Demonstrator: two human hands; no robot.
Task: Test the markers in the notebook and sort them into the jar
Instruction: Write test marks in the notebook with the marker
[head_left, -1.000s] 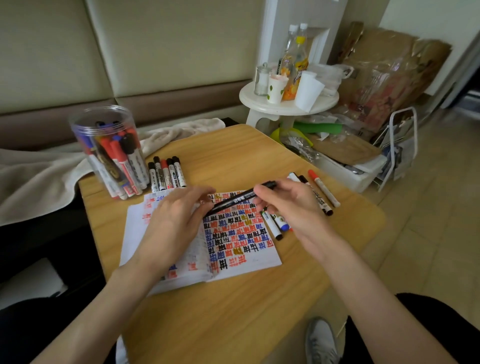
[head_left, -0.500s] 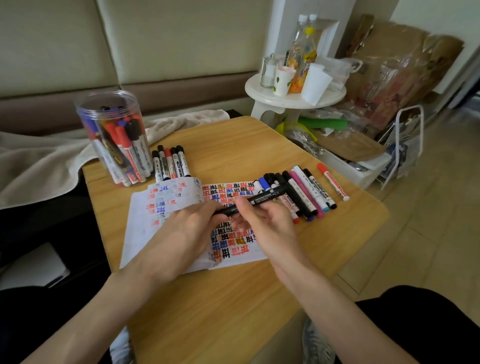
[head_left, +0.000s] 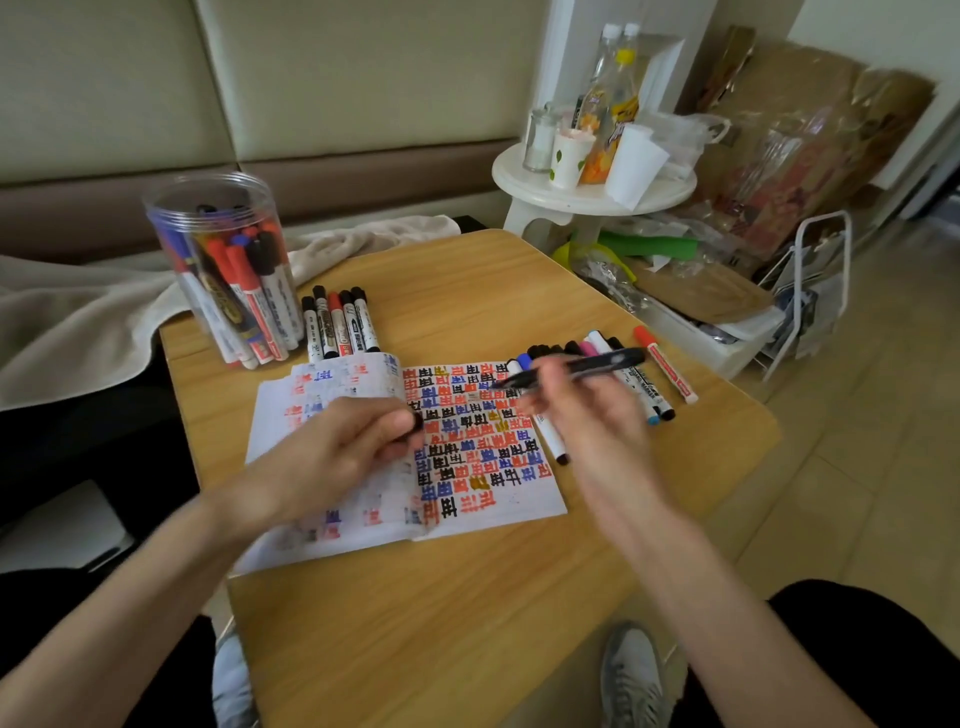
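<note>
An open notebook (head_left: 483, 499) full of red, blue and black marks lies on the wooden table (head_left: 467, 613). My right hand (head_left: 592, 421) holds a black marker (head_left: 582, 366) above the right page, its tip bare and pointing left. My left hand (head_left: 343, 447) rests over the left page and pinches the marker's black cap (head_left: 415, 422). A clear jar (head_left: 228, 270) with several markers stands at the table's back left. A short row of markers (head_left: 340, 325) lies beside it. Another row of markers (head_left: 634, 379) lies right of the notebook.
A beige cloth (head_left: 78, 322) drapes over the bench left of the table. A white round side table (head_left: 592, 192) with bottles and cups stands behind. Bags, a white bin (head_left: 717, 332) and a wire rack (head_left: 810, 291) crowd the floor at right. My shoes show below the table.
The cap has come off the black marker: my left hand drew back left with it, and my right hand lifted the uncapped marker up and to the right.
</note>
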